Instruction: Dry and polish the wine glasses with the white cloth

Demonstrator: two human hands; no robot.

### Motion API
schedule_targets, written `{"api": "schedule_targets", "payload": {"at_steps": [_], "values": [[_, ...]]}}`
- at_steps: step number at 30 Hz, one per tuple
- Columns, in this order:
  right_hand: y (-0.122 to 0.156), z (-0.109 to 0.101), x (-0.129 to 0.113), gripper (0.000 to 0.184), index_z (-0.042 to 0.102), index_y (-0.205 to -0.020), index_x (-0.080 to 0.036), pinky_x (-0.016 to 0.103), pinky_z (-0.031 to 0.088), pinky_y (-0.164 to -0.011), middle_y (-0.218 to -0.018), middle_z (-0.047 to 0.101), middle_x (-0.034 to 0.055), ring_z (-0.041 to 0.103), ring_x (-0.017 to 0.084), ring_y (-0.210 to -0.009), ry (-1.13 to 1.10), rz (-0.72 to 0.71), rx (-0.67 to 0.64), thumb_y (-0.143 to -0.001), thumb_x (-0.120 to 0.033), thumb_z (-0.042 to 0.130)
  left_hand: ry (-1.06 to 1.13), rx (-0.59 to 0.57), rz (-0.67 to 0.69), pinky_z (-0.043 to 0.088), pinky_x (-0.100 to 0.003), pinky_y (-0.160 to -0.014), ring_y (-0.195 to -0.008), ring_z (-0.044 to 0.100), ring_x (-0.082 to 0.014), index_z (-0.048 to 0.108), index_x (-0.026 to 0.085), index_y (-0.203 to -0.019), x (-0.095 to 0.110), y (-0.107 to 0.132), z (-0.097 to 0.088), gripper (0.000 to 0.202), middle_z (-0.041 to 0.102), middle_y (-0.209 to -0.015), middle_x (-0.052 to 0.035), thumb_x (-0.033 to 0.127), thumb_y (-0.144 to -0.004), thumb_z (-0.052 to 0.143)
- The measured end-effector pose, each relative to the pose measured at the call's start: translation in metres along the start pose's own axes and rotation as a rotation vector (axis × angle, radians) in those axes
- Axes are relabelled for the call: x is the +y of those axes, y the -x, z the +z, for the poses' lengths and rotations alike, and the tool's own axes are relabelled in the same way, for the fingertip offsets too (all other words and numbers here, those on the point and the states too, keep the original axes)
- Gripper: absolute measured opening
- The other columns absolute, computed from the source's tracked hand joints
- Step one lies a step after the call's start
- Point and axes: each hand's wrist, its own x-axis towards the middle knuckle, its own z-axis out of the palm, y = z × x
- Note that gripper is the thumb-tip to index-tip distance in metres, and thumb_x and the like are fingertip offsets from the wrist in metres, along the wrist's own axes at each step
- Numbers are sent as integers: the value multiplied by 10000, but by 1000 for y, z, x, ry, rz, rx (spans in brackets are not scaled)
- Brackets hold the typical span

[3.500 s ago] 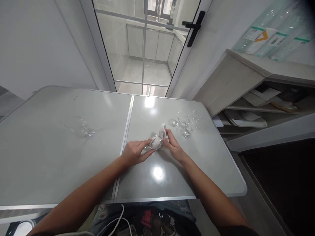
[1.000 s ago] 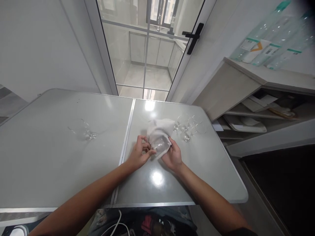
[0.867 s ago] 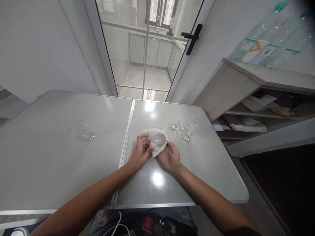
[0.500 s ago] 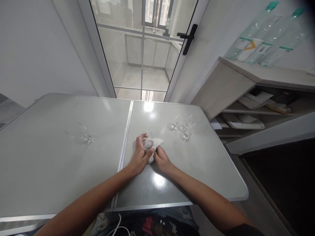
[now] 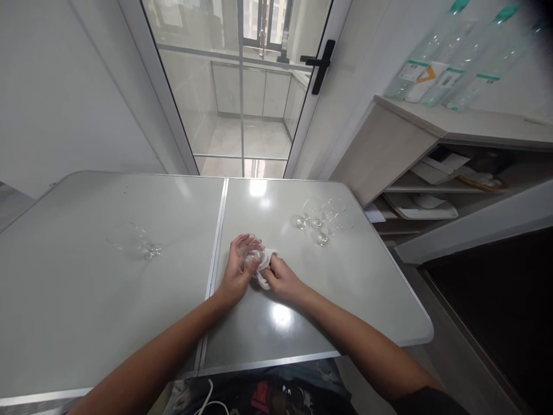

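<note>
My left hand [image 5: 238, 266] is wrapped round the bowl of a clear wine glass [image 5: 251, 246], which it holds tilted above the table. In my right hand [image 5: 279, 273] a white cloth [image 5: 264, 279] is pinched, pressed against the glass at its right side. The glass's stem and foot are hidden by the cloth and my fingers. To the right stand several more clear stemmed glasses [image 5: 322, 238], their round feet on the tabletop. On the left half lie clear glasses [image 5: 151, 250], faint against the surface; their exact number is hard to tell.
The grey table [image 5: 181, 323] has a metal seam [image 5: 219, 230] down its middle. Beyond its far edge is a glass door [image 5: 224, 138] with a black handle [image 5: 322, 64]. A shelf unit [image 5: 367, 138] at the right bears several clear plastic bottles [image 5: 440, 80] with green caps.
My left hand has turned the glass and spread further round its bowl. The cloth has shifted slightly down and left with my right hand. The whole view has swung a little.
</note>
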Motion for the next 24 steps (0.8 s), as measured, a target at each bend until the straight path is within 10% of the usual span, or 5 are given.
{"api": "schedule_targets", "payload": {"at_steps": [3,9,15,24], "values": [[0,0,0,268,640,-801,-206,297,431,-682,-724,631,18,492,168,-664,123,-41,95,-858,-454,724,-12,26,10,454,-469,-1102,-1209,616,-250,388,258,-1388,-1,1,0,585,556,-1363,-144,444,-920,687],[-9,-1,7,291,690,-781,-169,284,454,-561,-660,651,19,540,159,-573,-347,123,67,-777,-443,787,60,-68,-13,504,-468,-1049,-1186,646,-272,431,251,-1375,6,-2,-3,547,572,-1370,-155,470,-931,663],[-16,-11,0,200,717,-910,-208,329,530,-754,-836,725,43,648,212,-817,-514,15,360,-793,-359,776,-50,69,317,557,-502,-999,-1249,583,-269,377,361,-1369,12,2,-6,620,510,-1380,-107,405,-875,749],[-11,-5,-3,332,718,-959,-170,294,500,-723,-824,715,51,627,180,-742,-515,131,-74,-766,-411,840,-315,-161,650,580,-545,-968,-1197,651,-300,373,382,-1406,-11,8,-21,736,594,-1316,-101,225,-824,794]]}}
